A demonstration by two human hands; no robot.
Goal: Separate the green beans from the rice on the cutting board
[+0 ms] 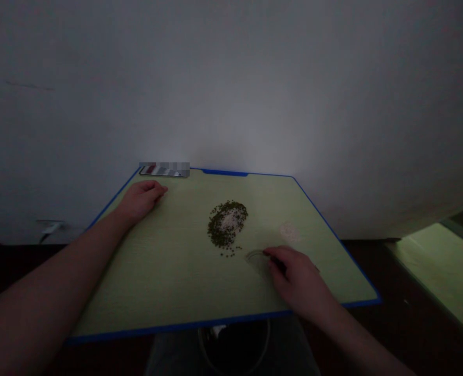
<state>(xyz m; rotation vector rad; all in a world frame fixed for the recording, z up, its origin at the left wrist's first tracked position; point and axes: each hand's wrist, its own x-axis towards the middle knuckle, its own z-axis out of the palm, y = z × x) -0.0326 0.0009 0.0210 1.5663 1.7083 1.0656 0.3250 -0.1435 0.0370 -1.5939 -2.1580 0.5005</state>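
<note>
A mixed pile of small green beans [217, 235] and pale, rice-like grains [230, 219] lies mid-table, with several loose beans at its near edge. Close to its lower right, my right hand [297, 279] is closed around what look like thin curved tweezers [255, 254], their tips pointing left toward the pile. Just beyond that hand is a small patch of separate pale grains [289, 232]. My left hand [143, 199] rests on the far left of the table, fingers curled closed, with nothing visible in them.
The pale green tabletop [168, 282] has a blue rim and stands against a grey wall [231, 83]. A phone [163, 171] lies at the back left corner. Below the front edge is a round bin [235, 347]. Another pale green surface [442, 266] stands at right.
</note>
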